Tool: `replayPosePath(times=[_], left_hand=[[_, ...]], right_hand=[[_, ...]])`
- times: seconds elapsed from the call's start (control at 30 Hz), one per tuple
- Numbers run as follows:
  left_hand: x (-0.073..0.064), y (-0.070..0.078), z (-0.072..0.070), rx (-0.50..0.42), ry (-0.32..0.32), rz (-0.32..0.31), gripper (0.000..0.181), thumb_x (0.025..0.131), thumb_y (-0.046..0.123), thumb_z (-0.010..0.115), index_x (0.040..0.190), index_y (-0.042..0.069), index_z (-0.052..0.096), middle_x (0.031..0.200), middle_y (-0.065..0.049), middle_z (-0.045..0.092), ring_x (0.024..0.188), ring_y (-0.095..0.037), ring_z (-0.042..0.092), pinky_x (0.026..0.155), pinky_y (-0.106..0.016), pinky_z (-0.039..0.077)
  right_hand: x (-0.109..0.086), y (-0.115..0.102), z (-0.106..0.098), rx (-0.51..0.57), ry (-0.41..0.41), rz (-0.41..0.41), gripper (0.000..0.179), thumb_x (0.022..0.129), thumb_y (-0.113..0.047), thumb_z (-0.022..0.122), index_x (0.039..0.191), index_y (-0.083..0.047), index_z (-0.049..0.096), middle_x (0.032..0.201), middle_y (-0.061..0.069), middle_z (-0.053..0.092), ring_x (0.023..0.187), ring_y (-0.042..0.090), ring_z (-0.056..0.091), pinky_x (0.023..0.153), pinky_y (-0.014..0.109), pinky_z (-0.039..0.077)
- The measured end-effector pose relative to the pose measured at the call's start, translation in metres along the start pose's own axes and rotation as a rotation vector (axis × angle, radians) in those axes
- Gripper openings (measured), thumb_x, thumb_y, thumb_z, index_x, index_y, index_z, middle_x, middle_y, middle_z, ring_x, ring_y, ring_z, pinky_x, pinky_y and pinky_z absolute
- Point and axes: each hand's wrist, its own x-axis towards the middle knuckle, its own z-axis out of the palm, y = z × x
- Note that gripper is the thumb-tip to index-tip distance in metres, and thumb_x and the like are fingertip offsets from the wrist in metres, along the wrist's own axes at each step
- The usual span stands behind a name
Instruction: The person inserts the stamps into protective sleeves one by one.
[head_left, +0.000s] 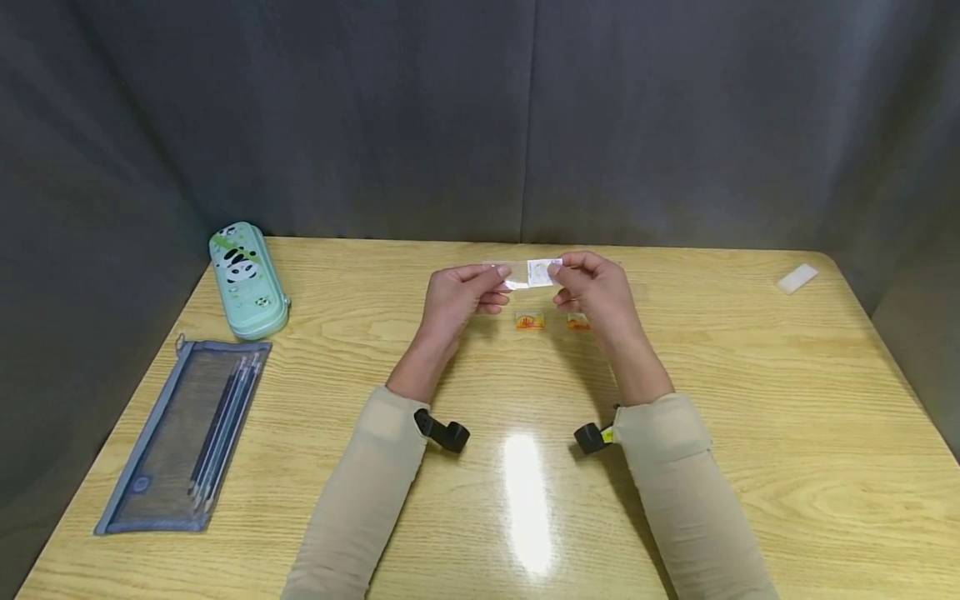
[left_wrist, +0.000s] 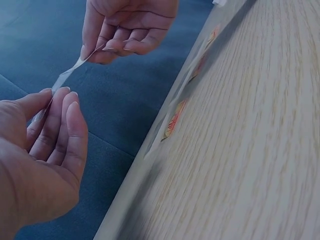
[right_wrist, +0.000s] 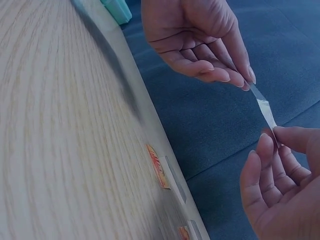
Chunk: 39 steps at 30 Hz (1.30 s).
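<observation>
Both hands hold a short, see-through plastic strip (head_left: pixel 517 277) up above the far part of the table. A small white printed piece of paper (head_left: pixel 542 272) shows at its right end. My left hand (head_left: pixel 463 300) pinches the clear end between thumb and fingers. At the printed end, my right hand (head_left: pixel 597 292) grips it the same way, thumb over the paper. Seen from the left wrist, the strip (left_wrist: pixel 62 79) is thin and slightly twisted between the hands. Below lie two small orange-and-red printed pieces, one (head_left: pixel 529 321) in full view and another (head_left: pixel 578 322) partly behind the right hand.
At the left stands a mint-green panda pencil case (head_left: pixel 251 283). In front of it lies a blue mesh zip pouch (head_left: pixel 161 442) with several pencils (head_left: pixel 227 429) inside. A small white block (head_left: pixel 797 278) sits at the far right. Dark curtains (head_left: pixel 375 125) hang behind the table.
</observation>
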Motion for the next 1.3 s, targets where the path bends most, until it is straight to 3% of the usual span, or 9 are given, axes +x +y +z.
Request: replayPosePath(times=[0.27,0.53,0.97,1.2,1.3], left_hand=[[0.0003,-0.0022,0.0015,0.000,0.002,0.010,0.025,0.092,0.015,0.076,0.106,-0.006,0.075,0.078,-0.005,0.076,0.061,-0.008,0.071,0.057,-0.021,0.060],[-0.0018,0.0006,0.0053,0.017,-0.042,0.003,0.021,0.095,0.009,0.070,0.111,-0.004,0.072,0.082,-0.003,0.076,0.064,-0.010,0.072,0.058,-0.021,0.060],[-0.0032,-0.0013,0.0041,0.007,-0.027,0.004,0.022,0.095,0.010,0.072,0.112,-0.003,0.074,0.099,-0.020,0.076,0.067,-0.011,0.075,0.062,-0.025,0.062],[-0.0026,-0.0005,0.0050,-0.003,-0.034,0.002,0.022,0.094,0.008,0.071,0.113,-0.004,0.073,0.085,-0.006,0.076,0.066,-0.011,0.075,0.061,-0.023,0.062],[-0.0028,-0.0005,0.0048,0.001,-0.037,0.002,0.024,0.095,0.008,0.071,0.115,-0.005,0.072,0.087,-0.008,0.076,0.066,-0.010,0.075,0.061,-0.023,0.061]], right_hand=[[0.0008,0.0011,0.0007,0.005,-0.009,-0.007,0.018,0.099,-0.022,0.066,0.107,-0.007,0.062,0.091,-0.001,0.061,0.066,0.008,0.063,0.069,0.025,0.060],[0.0018,-0.0003,-0.0006,0.029,0.004,0.000,0.013,0.098,-0.019,0.065,0.105,-0.009,0.061,0.087,0.001,0.064,0.063,0.007,0.063,0.068,0.025,0.060],[0.0002,-0.0024,-0.0018,0.027,0.004,-0.001,0.017,0.098,-0.020,0.067,0.108,-0.007,0.062,0.089,0.002,0.065,0.065,0.008,0.063,0.069,0.025,0.061],[0.0016,-0.0014,-0.0014,0.004,-0.005,0.001,0.016,0.098,-0.018,0.066,0.109,-0.006,0.061,0.087,-0.002,0.067,0.065,0.007,0.063,0.068,0.023,0.060],[0.0016,-0.0007,-0.0015,0.004,0.001,0.003,0.016,0.099,-0.018,0.066,0.109,-0.007,0.061,0.087,-0.002,0.066,0.065,0.007,0.063,0.068,0.023,0.060]])
